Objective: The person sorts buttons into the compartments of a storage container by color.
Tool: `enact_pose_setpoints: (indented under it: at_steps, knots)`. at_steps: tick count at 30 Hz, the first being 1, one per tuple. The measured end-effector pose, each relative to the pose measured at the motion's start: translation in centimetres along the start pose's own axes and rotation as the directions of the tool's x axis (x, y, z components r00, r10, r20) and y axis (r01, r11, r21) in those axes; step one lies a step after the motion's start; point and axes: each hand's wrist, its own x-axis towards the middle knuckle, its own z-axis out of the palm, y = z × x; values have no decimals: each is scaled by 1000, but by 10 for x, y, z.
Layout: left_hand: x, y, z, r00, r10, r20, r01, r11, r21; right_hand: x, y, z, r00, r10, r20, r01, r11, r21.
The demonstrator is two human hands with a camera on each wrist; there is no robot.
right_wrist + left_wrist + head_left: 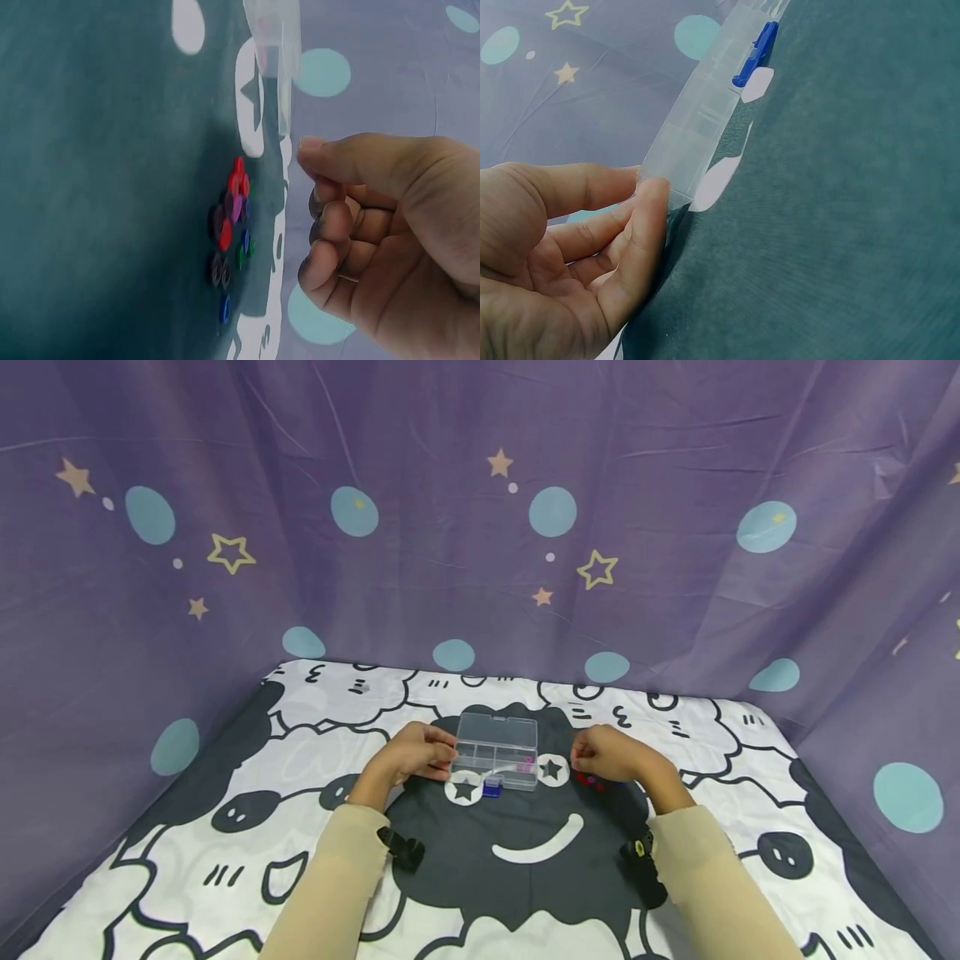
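A clear plastic compartment box (pixel 495 757) stands with its lid (pixel 497 729) raised at the back. Pink pieces (pixel 527 762) show in its right-hand part. My left hand (pixel 577 247) pinches the box's left end between thumb and fingers. To the box's right, my right hand (pixel 382 232) is held just above a loose group of small round coloured pieces (pixel 225 234), which look like buttons. Its fingers are curled, thumb tip close to the index finger, and nothing shows between them. Along the box's front edge is a small blue clip-like part (pixel 755 54).
A cloth (pixel 540 893) with black and white cartoon faces covers the surface under everything. Purple curtains (pixel 450 577) with stars and dots hang behind and at both sides. Dark wrist bands (pixel 405 850) sit over the beige sleeves.
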Motion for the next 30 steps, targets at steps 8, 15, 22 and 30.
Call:
enact_pose_setpoints:
  at_steps: [8, 15, 22, 30]
  knots:
    - [0, -1, -1, 1000, -2, -1, 2, 1000, 6, -11, 13, -3, 996, 78, 35, -78, 997, 3]
    - [1, -1, -2, 999, 21, 30, -21, 1000, -6, -14, 23, -1, 992, 118, 41, -116, 993, -36]
    - [0, -1, -2, 999, 24, 36, -24, 1000, -2, -12, 23, 2, 988, 139, 64, -133, 988, -82]
    - [2, -3, -2, 999, 24, 22, -24, 1000, -8, -10, 22, 5, 989, 128, 67, -117, 982, -147]
